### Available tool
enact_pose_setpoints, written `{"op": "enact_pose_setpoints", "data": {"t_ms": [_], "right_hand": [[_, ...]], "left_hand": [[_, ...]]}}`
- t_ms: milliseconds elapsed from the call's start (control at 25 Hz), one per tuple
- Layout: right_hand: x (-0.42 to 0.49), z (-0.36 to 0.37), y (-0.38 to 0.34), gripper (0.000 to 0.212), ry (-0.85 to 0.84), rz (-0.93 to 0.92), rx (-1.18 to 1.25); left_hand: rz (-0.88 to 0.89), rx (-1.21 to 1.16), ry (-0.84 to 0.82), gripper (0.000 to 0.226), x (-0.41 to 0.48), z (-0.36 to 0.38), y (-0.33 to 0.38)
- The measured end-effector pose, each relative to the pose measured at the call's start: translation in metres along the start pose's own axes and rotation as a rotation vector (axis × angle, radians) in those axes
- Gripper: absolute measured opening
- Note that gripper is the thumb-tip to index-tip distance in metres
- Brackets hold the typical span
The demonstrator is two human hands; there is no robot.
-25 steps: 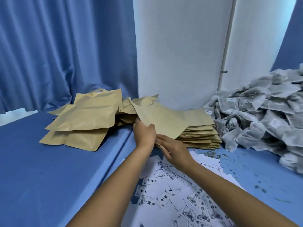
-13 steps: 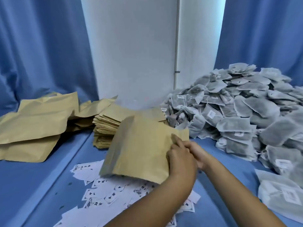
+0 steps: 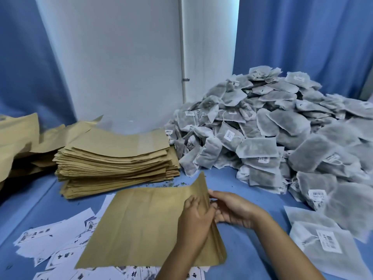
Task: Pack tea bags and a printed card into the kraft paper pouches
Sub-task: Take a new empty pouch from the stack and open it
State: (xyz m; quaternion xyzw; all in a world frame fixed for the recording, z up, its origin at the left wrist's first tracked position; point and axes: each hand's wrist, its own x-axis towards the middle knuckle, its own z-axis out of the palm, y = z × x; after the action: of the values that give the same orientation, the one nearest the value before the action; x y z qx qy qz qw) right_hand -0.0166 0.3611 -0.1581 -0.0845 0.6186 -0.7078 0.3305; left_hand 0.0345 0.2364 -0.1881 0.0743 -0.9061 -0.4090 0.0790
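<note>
One flat kraft paper pouch (image 3: 141,225) lies over the scattered printed cards (image 3: 54,245) on the blue table. My left hand (image 3: 194,223) and my right hand (image 3: 232,207) both pinch its right-hand mouth edge, which lifts off the table. A tall stack of empty kraft pouches (image 3: 115,158) stands behind it. A big heap of grey tea bags (image 3: 278,128) fills the right side.
More loose kraft pouches (image 3: 18,134) lie at the far left on a slightly raised blue surface. White panels (image 3: 121,57) and blue curtains (image 3: 302,37) close off the back. Two tea bags (image 3: 323,245) lie near my right forearm.
Both hands have pulled the pouch off the stack and brought it down toward me onto the cards. My view has swung right, showing the whole tea bag heap.
</note>
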Motion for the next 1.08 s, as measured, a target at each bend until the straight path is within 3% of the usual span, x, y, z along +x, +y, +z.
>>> {"op": "enact_pose_setpoints", "data": {"t_ms": [360, 520, 680, 880, 1000, 1080], "right_hand": [[-0.004, -0.001, -0.001, 0.041, -0.110, -0.072, -0.001], [-0.005, 0.000, 0.002, 0.032, -0.119, -0.088, 0.005], [-0.006, -0.001, 0.004, 0.041, -0.144, -0.087, 0.057], [-0.002, -0.004, 0.004, 0.028, -0.145, -0.081, 0.079], [-0.001, -0.005, 0.005, 0.034, -0.161, -0.066, 0.102], [-0.001, -0.005, 0.006, 0.021, -0.140, -0.065, 0.108]], "left_hand": [[-0.037, -0.368, -0.042, 0.082, 0.005, 0.001, -0.011], [-0.019, -0.370, -0.044, 0.077, 0.005, 0.001, -0.013], [-0.022, -0.374, -0.046, 0.075, 0.002, -0.003, -0.012], [-0.043, -0.407, -0.020, 0.052, 0.003, -0.005, -0.011], [-0.042, -0.405, -0.019, 0.041, 0.001, -0.005, -0.009], [-0.042, -0.370, -0.016, 0.035, -0.001, -0.007, -0.007]]}}
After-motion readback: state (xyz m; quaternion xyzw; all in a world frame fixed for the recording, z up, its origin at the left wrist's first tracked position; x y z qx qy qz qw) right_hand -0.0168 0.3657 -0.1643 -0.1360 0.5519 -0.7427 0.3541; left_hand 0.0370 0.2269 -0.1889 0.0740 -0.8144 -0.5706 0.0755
